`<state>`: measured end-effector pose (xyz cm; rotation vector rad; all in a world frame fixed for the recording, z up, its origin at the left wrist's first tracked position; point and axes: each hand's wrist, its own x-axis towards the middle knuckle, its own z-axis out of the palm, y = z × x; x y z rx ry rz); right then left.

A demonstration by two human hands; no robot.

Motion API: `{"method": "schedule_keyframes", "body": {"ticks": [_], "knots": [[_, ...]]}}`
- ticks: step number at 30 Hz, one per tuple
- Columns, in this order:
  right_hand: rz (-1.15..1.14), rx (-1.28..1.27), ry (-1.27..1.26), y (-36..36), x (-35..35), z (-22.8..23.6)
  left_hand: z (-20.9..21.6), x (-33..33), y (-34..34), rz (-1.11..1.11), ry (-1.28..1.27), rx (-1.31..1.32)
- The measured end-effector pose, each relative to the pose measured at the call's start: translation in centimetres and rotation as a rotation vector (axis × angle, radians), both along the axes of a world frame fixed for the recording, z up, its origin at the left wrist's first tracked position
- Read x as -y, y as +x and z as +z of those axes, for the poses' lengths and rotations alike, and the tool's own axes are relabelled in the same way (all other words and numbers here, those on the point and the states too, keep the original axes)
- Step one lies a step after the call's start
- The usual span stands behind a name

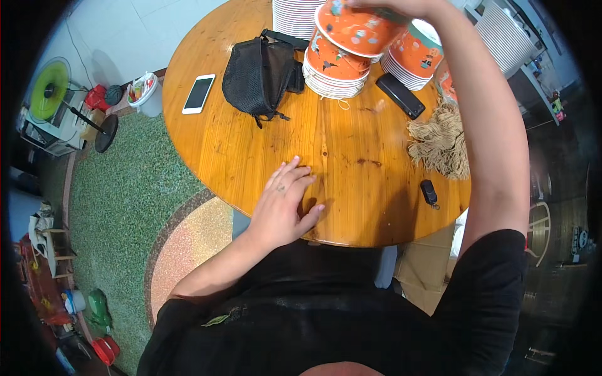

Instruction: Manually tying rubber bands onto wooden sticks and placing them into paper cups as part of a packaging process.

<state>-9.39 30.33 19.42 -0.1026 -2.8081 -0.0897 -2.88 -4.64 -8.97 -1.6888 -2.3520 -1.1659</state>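
Note:
My left hand (287, 199) rests on the near part of the round wooden table (251, 156), its fingers stretched out and holding nothing. At the far side, my right arm reaches up to an orange patterned paper bucket (357, 31). My right hand (401, 5) grips the bucket near its upper end, partly cut off by the picture's top edge. This bucket is tilted, over a stack of similar orange paper buckets (335, 69) with white rims. Whether the two touch cannot be made out.
A black mesh bag (248, 78) and a white phone (199, 94) lie at the left. Another bucket stack (414, 56), a black case (401, 96), a bundle of tan cord (442, 141) and a black key fob (429, 193) are at the right. A white rim stack (295, 17) stands behind.

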Motion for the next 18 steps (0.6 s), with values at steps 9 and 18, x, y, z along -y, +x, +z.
{"method": "schedule_keyframes", "body": {"ticks": [9,18], "knots": [[0.027,0.119,-0.098,-6.9,-0.8,-6.2,0.0,-0.3,-0.2,0.006,0.011,0.007],[-0.026,-1.079,-0.676,-3.9,-8.1,-11.2,-0.4,-0.8,-0.3,0.011,-0.037,-0.006]]}}
